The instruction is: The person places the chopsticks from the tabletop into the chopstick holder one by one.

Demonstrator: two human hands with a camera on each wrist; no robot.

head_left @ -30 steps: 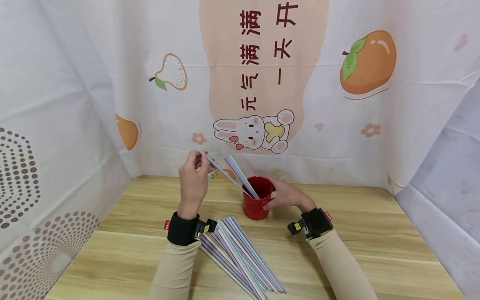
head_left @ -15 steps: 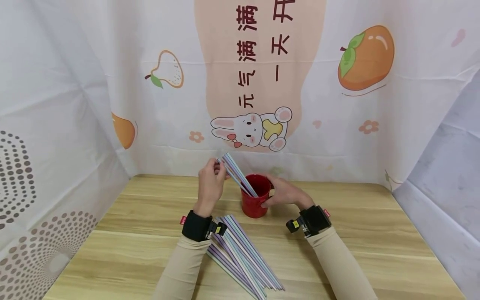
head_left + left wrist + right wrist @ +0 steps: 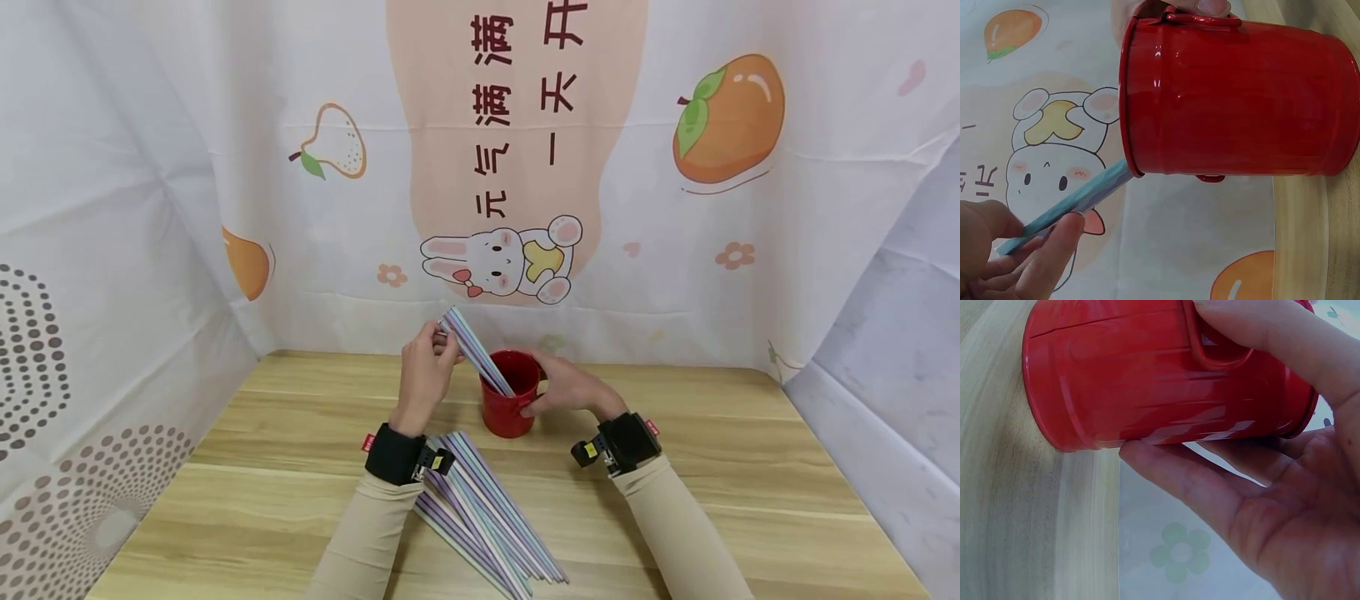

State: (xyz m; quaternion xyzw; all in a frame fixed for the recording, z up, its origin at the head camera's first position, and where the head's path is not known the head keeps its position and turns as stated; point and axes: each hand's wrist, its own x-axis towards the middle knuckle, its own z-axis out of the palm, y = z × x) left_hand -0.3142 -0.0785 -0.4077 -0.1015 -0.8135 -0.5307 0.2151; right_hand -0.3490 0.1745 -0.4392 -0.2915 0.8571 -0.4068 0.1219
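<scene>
Head view shows the left hand (image 3: pixel 424 377) has brought its pinched straw (image 3: pixel 467 342) against the bundle in the red cup (image 3: pixel 510 406), seemingly dropping it in, while the right hand (image 3: pixel 564 387) grips the cup at 3 o'clock.

Red cup (image 3: pixel 508 406), pastel blue-and-purple straws (image 3: pixel 487 508), light wood-grain table (image 3: pixel 750 500).

Bright, even, diffuse light; shadows soft, faint under sleeves. Head view sharp, slight bend at edges. Glare streaks on red cup (image 3: pixel 1235 100) in both wrist views. Fingers (image 3: pixel 1047 256) close to lens, blurred.
</scene>
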